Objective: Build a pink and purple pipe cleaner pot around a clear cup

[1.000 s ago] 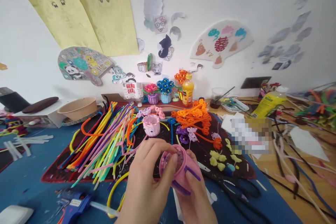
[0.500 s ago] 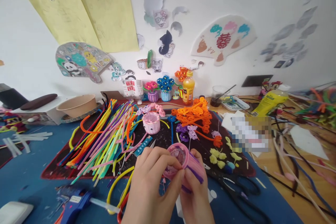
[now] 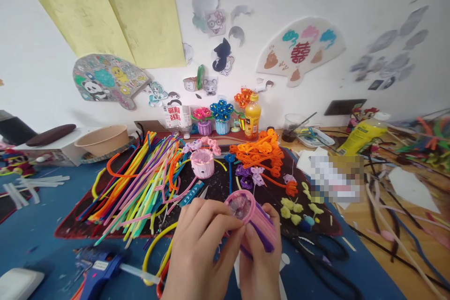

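My right hand (image 3: 262, 255) is wrapped around a small cup (image 3: 264, 229) covered with pink and purple pipe cleaners. The cup leans, its open mouth turned up and toward the left. At the near edge of that mouth, my left hand (image 3: 206, 246) pinches the pink pipe cleaner of the rim between thumb and fingers; the fingertips hide most of the pinched spot. Beyond my hands stands a finished-looking pink pot (image 3: 203, 165) with an eye on its side. A teal-handled craft knife (image 3: 191, 193) lies just past my left hand.
Loose coloured pipe cleaners (image 3: 140, 183) pile on the dark mat at left. Orange pipe-cleaner flowers (image 3: 262, 152) lie at centre right. Black scissors (image 3: 323, 260) rest by my right hand, a blue glue gun (image 3: 101, 269) at front left. An orange drink bottle (image 3: 252, 117) stands behind.
The cup has turned slightly and shifted a little right in my right hand. A pink loop seen at the left of its rim is now out of sight. My left hand keeps its pinch.
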{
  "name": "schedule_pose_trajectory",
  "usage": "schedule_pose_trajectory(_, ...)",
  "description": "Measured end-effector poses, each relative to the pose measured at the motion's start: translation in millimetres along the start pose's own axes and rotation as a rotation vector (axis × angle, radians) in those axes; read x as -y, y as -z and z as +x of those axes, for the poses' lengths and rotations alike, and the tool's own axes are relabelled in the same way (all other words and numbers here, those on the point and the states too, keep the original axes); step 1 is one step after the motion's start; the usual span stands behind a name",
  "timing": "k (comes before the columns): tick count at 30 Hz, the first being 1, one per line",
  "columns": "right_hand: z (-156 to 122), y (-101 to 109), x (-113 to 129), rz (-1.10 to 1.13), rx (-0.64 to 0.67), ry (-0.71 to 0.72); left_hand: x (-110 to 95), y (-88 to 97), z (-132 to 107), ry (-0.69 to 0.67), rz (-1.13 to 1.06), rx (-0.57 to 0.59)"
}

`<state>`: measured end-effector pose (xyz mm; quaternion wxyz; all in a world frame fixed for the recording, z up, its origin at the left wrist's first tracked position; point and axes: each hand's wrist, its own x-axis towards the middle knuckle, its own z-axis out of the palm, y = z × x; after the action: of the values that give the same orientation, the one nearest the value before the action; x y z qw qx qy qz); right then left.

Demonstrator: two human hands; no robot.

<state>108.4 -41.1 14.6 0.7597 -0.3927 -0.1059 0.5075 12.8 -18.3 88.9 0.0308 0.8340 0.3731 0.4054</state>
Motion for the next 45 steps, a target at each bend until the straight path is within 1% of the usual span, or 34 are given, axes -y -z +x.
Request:
schedule_pose_trajectory(2,0,2,-3,-0.003,-0.009,-0.005,1,3.1,0,-0.005,0.002,-0.003)
schedule_pose_trajectory(7,0,4,-5,0.096,-0.049,-0.078,3,8.9,-2,0.029,0.022,-0.024)
schedule_pose_trajectory(11,-2,3,-6,0.114,-0.051,-0.107,2,4.9,-6,-0.013,0.034,-0.019)
schedule_pose_trajectory(14,-3,2,-6,0.103,-0.077,-0.107,0,0.3,-7,-0.019,0.033,-0.039)
schedule_pose_trajectory(17,-4,3,-7,0.074,-0.058,-0.085,-1,-2.4,-8,-0.01,0.027,-0.053)
schedule_pose_trajectory(20,-3,4,-9,0.048,-0.028,-0.051,0,-3.2,-9,-0.035,0.043,-0.066)
schedule_pose_trajectory(27,-5,-2,-8,0.127,-0.066,-0.025,4,-4.3,-14,-0.109,0.134,-0.082)
schedule_pose_trajectory(31,-3,-1,-6,0.098,-0.044,-0.035,2,-5.3,-11,-0.046,0.09,-0.082)
schedule_pose_trajectory(34,-1,0,-5,0.078,-0.046,-0.01,1,-5.0,-8,-0.053,0.102,-0.067)
schedule_pose_trajectory(38,0,-1,-6,0.094,-0.061,0.025,1,-5.3,-8,-0.106,0.177,-0.093)
schedule_pose_trajectory(42,-1,-5,-7,0.099,-0.099,0.073,2,-7.5,-11,-0.106,0.198,-0.134)
schedule_pose_trajectory(45,-1,-7,-7,0.1,-0.13,0.109,3,-8.4,-13,-0.136,0.232,-0.151)
